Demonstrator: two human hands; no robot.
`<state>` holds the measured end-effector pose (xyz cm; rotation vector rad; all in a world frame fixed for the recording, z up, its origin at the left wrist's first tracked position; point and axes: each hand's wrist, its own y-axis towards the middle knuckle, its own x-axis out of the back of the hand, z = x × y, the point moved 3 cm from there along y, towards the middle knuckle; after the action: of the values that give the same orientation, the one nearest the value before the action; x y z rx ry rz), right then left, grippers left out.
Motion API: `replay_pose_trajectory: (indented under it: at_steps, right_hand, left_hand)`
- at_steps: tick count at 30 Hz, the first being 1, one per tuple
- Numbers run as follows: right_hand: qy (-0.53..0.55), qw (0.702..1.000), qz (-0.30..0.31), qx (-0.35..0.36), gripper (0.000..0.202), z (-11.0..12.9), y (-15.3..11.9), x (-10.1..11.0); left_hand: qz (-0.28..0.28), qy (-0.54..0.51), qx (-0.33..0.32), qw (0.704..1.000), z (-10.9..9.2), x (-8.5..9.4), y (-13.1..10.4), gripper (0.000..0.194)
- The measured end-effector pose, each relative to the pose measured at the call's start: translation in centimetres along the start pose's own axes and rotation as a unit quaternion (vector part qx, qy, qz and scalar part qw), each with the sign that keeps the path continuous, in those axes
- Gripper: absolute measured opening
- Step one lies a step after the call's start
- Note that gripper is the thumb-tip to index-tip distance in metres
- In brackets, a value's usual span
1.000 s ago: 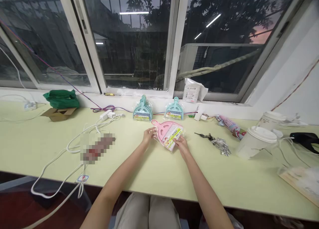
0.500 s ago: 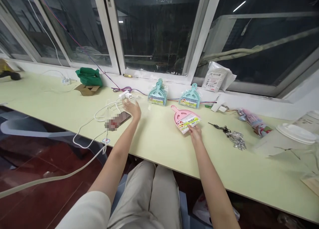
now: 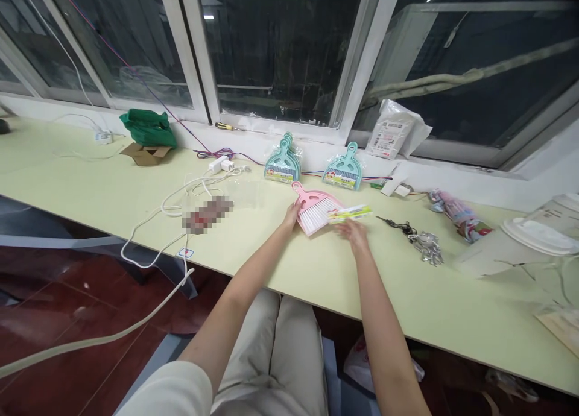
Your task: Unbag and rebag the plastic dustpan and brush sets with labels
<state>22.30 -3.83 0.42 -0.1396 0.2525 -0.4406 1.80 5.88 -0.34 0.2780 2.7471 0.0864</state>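
A pink dustpan (image 3: pixel 320 197) with a white-bristled brush (image 3: pixel 316 213) set in it is tilted above the table in front of me. My left hand (image 3: pixel 292 215) grips the dustpan's left edge, its fingers partly behind it. At the right side, my right hand (image 3: pixel 355 232) is closed on a yellow and green printed card label (image 3: pixel 353 213), which stands away from the dustpan and is a little blurred. Behind are a stack of teal dustpans (image 3: pixel 283 160) in clear wrapping and another teal dustpan set (image 3: pixel 344 169), both leaning at the window wall.
White cables (image 3: pixel 169 206) and a blurred-out phone (image 3: pixel 208 215) lie to the left. A green bag (image 3: pixel 148 128) sits on a small cardboard box (image 3: pixel 147 155). Keys (image 3: pixel 428 248), a folded umbrella (image 3: pixel 459 217) and a lidded white cup (image 3: pixel 511 247) are on the right.
My left hand has come right from beside the cables and taken hold of the dustpan. The label, flat across the dustpan before, is now pulled to the right in my right hand.
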Motion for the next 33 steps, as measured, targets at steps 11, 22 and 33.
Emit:
replay_pose_trajectory:
  at_steps: [11, 22, 33]
  right_hand:
    - [-0.415, 0.831, -0.113, 0.354, 0.041, 1.5, -3.8, -3.3]
    - [-0.434, 0.793, -0.152, 0.401, 0.033, 2.5, -3.9, -3.7]
    - [-0.489, 0.736, -0.113, 0.455, 0.026, 4.8, -5.6, -4.8]
  left_hand:
    - [0.091, 0.152, -0.089, 0.980, -0.2, -3.4, -3.5, 0.049]
    - [0.146, 0.191, -0.120, 0.963, -3.7, -5.0, -5.5, 0.039]
    - [0.074, 0.416, -0.235, 0.875, -5.7, -4.5, -6.1, 0.040]
